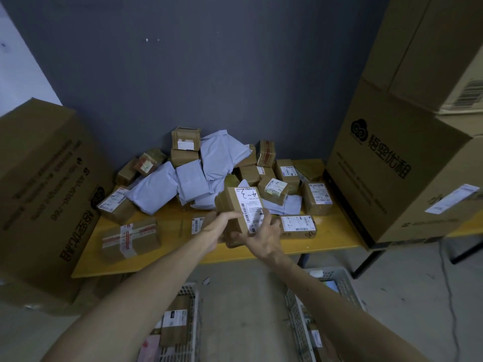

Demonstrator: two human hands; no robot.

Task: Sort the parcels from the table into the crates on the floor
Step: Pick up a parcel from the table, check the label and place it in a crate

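Observation:
I hold a small brown cardboard parcel (235,205) with a white label marked in black pen, lifted above the front of the yellow table (183,252). My left hand (222,220) grips its left lower edge. My right hand (264,236) holds it from below and the right, thumb on the label. Behind it lies a heap of several brown boxes and pale grey mail bags (209,163). On the floor stand two grey mesh crates: the left crate (194,309) holds brown parcels, the right crate (342,286) is partly hidden by my right forearm.
A large brown carton (44,194) stands left of the table. Stacked big cartons (397,163) rise on the right, resting on the table's end. A taped box (130,237) and a labelled box (298,226) lie near the front edge. A cable (447,283) runs on the floor.

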